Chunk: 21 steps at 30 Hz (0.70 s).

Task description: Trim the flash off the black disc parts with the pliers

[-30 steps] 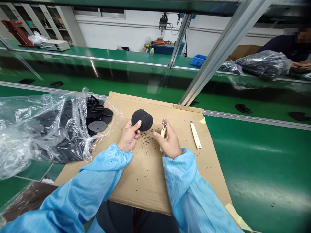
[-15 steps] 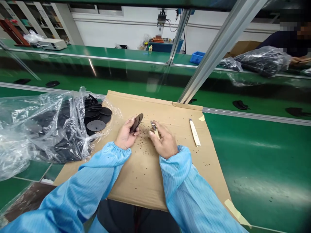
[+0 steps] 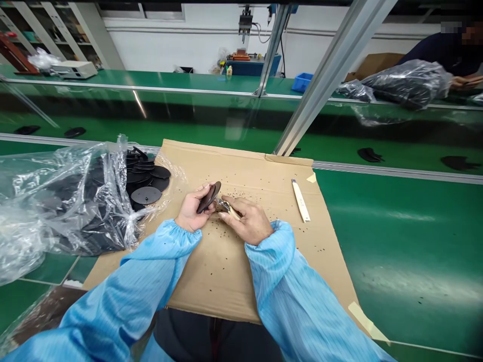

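Observation:
My left hand (image 3: 191, 208) grips black round plastic discs (image 3: 209, 197), tilted on edge above the cardboard; I cannot tell exactly how many. Closed around pale-handled cutting pliers (image 3: 231, 210), my right hand (image 3: 252, 221) is just right of them. The metal jaws of the pliers reach the lower right edge of the discs, and whether they bite on it is too small to tell. Tiny black scraps (image 3: 241, 194) lie scattered on the cardboard sheet (image 3: 211, 261) beneath both hands.
A clear plastic bag (image 3: 86, 201) at left spills many black discs (image 3: 146, 195). A cream utility knife (image 3: 301, 201) lies on the cardboard's right side. A metal post (image 3: 320, 85) rises behind it. Across the bench, a person's hands (image 3: 468, 81) are beside a bagged bundle (image 3: 409, 83).
My right hand has moved left with the pliers, bringing their jaws up to the discs. My left hand still holds the discs, slightly lower. The view has shifted a little.

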### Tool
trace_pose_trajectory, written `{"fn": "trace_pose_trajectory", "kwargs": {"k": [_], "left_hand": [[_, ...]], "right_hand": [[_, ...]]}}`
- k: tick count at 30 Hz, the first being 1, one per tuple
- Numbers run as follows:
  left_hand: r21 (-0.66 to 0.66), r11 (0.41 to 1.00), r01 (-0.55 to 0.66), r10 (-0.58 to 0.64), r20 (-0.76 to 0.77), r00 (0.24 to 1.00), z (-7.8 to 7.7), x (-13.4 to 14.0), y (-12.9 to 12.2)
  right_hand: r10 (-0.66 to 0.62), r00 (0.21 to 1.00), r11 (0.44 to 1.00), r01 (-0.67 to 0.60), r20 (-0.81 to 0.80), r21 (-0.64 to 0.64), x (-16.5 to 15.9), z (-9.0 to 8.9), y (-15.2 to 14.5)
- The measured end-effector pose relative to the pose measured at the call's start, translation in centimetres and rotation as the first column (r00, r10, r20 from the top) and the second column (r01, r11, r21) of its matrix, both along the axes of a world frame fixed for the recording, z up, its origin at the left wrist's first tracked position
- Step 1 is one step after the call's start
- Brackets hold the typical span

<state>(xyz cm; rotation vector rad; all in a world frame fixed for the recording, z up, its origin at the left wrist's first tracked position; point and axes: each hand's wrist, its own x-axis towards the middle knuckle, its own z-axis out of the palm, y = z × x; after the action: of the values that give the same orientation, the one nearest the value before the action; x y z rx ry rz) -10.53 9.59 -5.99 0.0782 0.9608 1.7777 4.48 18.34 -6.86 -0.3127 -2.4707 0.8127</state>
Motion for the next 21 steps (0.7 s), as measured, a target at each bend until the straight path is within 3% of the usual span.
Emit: {"fn": "trace_pose_trajectory", "kwargs": {"k": [10, 21], "left_hand": [[0.003, 1.000, 0.004, -0.004, -0.034, 0.999, -0.5, -0.1, 0.1], [-0.117, 0.993, -0.013, 0.000, -0.112, 0.994, 0.1, 0.2, 0.0]], "right_hand": [[0.014, 0.998, 0.999, -0.017, 0.069, 0.049, 0.1, 0.2, 0.5], [0.077, 0.975, 0.995, -0.088, 0.211, 0.046, 0.5, 1.1, 0.9]]}}
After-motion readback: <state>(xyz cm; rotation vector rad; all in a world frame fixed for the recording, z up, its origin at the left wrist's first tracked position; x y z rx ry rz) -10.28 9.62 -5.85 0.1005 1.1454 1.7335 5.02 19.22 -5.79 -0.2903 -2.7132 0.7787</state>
